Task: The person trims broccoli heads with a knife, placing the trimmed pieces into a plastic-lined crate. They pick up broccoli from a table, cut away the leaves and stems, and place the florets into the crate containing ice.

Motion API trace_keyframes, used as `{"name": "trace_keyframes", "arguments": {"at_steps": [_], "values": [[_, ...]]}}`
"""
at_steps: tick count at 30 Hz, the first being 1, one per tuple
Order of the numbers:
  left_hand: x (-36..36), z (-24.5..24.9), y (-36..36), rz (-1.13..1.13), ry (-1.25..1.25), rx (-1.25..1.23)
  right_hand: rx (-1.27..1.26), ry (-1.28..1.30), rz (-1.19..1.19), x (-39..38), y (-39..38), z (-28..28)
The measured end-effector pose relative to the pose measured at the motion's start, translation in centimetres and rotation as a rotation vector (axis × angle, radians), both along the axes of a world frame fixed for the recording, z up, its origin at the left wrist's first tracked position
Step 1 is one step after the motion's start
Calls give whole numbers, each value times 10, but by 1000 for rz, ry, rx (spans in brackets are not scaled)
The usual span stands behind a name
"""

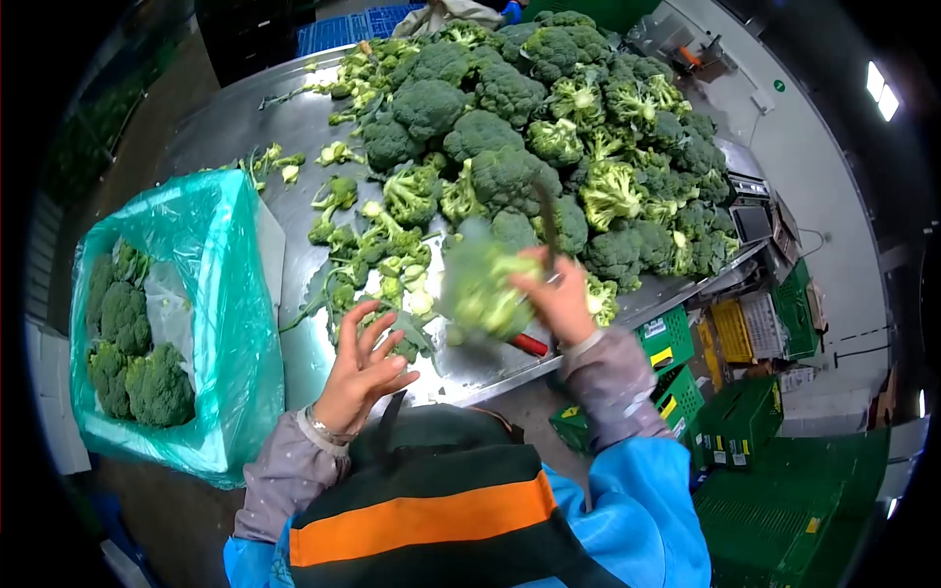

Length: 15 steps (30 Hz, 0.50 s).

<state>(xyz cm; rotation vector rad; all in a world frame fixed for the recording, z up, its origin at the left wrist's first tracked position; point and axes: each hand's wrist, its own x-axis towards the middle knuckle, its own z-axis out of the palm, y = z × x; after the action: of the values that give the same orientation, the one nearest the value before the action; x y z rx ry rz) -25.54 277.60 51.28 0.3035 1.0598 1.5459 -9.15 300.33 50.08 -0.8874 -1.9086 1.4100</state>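
My left hand (363,372) is over the metal table (211,127) with its fingers spread, holding nothing. Closed fingers of my right hand (564,304) grip a narrow, blurred knife (546,211), whose dark blade points up. A motion-blurred broccoli head (482,291) is just left of those fingers, between my hands; whether they touch it is unclear. Below it, a red handle (529,345) shows near the table's front edge. Cut florets and leaves (392,265) lie beyond my left hand. Whole heads form a large broccoli pile (505,93) at the back and right.
At the left stands a box lined with a green plastic bag (240,343), holding several broccoli heads (125,318). Green crates (740,416) and a yellow crate (730,331) are at the right. A device (750,201) sits by the table's right edge.
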Motion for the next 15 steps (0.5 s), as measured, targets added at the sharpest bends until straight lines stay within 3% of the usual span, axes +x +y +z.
{"name": "trace_keyframes", "arguments": {"at_steps": [1, 2, 4, 6, 8, 10, 12, 13, 14, 15], "values": [[-5, -9, -3, -27, 42, -3, 26, 81, -67, 3, 31, 11], [-7, -13, -4, -53, 86, -7, 50, -1, -173, 8, 56, 38], [-5, -11, -6, -80, 38, -54, 265, 69, -354, 10, 132, 46], [-4, -11, -10, -131, 35, -66, 639, -245, -483, 6, 182, 63], [-7, -2, -18, -177, 131, -23, 954, -452, -501, 1, 228, 40], [-17, 6, -35, -217, 238, 51, 868, -556, -385, 1, 250, 17], [-29, 33, -58, -207, 220, 43, 862, -445, -351, -2, 256, -9], [-37, 46, -74, -169, 229, 61, 734, -354, -283, -7, 247, -15], [-43, 57, -96, -107, 240, 65, 412, -223, -206, -18, 218, -7], [-51, 70, -117, -74, 370, 9, 484, -196, -172, -22, 233, -39]]}}
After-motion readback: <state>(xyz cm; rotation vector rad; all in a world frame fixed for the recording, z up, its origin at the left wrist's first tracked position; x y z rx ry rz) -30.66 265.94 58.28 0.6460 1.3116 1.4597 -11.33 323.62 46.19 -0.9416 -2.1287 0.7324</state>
